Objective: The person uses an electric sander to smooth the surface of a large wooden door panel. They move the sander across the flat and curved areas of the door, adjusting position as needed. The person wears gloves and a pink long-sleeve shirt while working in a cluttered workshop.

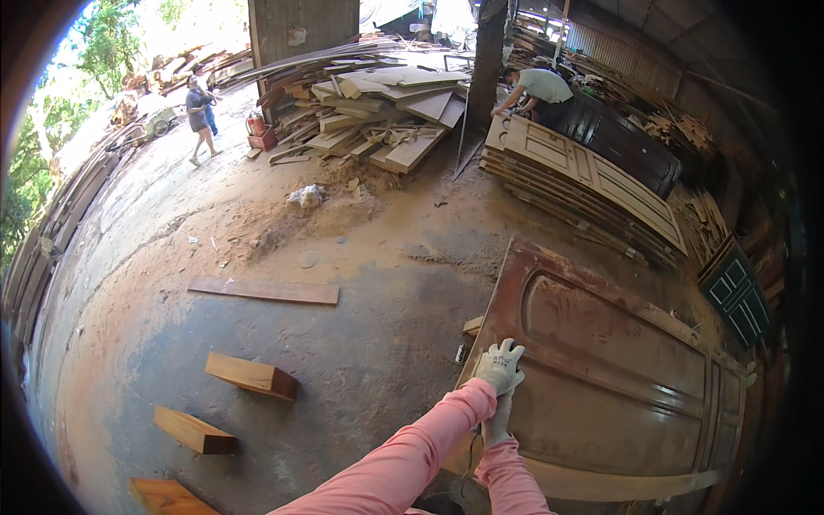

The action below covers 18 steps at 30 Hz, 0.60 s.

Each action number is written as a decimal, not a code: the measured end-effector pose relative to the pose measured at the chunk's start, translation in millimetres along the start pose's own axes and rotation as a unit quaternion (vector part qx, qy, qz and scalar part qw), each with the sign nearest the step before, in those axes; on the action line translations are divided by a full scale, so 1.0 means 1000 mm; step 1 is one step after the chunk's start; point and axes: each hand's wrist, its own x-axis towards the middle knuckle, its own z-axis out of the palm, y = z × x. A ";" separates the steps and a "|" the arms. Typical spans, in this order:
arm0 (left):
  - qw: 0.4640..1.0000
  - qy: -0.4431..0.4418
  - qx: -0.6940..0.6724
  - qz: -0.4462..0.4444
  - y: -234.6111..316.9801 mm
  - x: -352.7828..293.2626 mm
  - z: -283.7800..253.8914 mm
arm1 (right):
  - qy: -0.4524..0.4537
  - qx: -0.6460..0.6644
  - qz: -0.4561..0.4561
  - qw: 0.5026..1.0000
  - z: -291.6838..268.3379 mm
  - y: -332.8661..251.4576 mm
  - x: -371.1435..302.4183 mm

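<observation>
A large brown panelled wooden door (601,330) lies flat in front of me on the right, pale dust on its surface. My left hand (499,369), in a pale work glove, is over its near left edge with the fingers bent down. What lies under those fingers is hidden. Close below it is my right hand (496,422), also gloved; the left hand and wrist cover its fingers. Both arms wear pink sleeves. A thin dark cord (469,463) hangs beside my right wrist. A small dark object with a white label (461,354) shows beside the door's edge.
Several wooden blocks (249,375) and a flat board (264,290) lie on the dusty floor at left. Ahead are a lumber pile (386,112) and a post (487,69). A person (541,90) bends over stacked doors (584,167); people (199,112) walk far left.
</observation>
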 end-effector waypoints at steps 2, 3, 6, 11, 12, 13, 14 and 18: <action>1.000 -0.008 0.009 0.004 -0.002 -0.013 0.002 | -0.002 -0.044 -0.018 0.999 0.005 0.004 -0.013; 1.000 0.002 0.006 0.009 -0.002 -0.020 0.003 | 0.044 -0.080 -0.016 0.996 0.007 0.007 -0.021; 1.000 -0.003 -0.001 0.003 -0.002 -0.044 0.002 | 0.014 -0.126 -0.039 0.991 0.016 0.015 -0.047; 1.000 -0.001 0.004 -0.020 0.003 -0.087 -0.006 | 0.029 -0.149 -0.022 0.988 0.020 0.031 -0.084; 1.000 0.002 0.006 -0.017 0.004 -0.096 -0.007 | 0.059 -0.142 -0.001 0.988 0.017 0.036 -0.089; 1.000 0.006 0.006 -0.013 0.005 -0.105 -0.008 | 0.049 -0.123 -0.004 0.991 0.013 0.041 -0.094; 1.000 -0.006 0.007 -0.017 0.005 -0.114 -0.008 | 0.050 -0.104 0.004 0.993 0.008 0.047 -0.099; 1.000 -0.004 0.016 -0.012 0.004 -0.147 -0.004 | 0.061 -0.177 -0.032 0.982 -0.018 0.075 -0.121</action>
